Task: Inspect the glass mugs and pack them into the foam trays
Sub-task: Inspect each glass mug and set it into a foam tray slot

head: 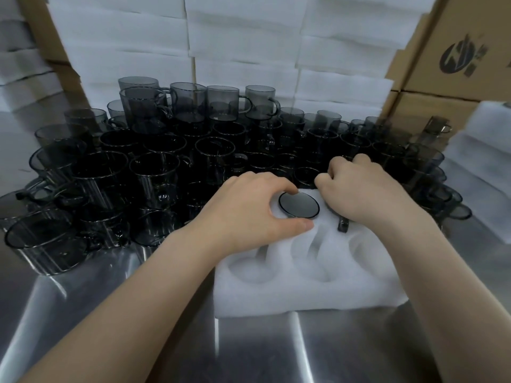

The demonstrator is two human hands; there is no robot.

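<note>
The left hand curls thumb and forefinger round the mug sunk in a far slot of the foam tray, while the right hand rests knuckles-up beside it, fingers curled, its hold hidden.

A shiny metal table is shining back the light. Brown cardboard boxes are standing stacked past the table's far right corner, and one is showing a black logo. More brown boxes are peeking out past its far left.
</note>
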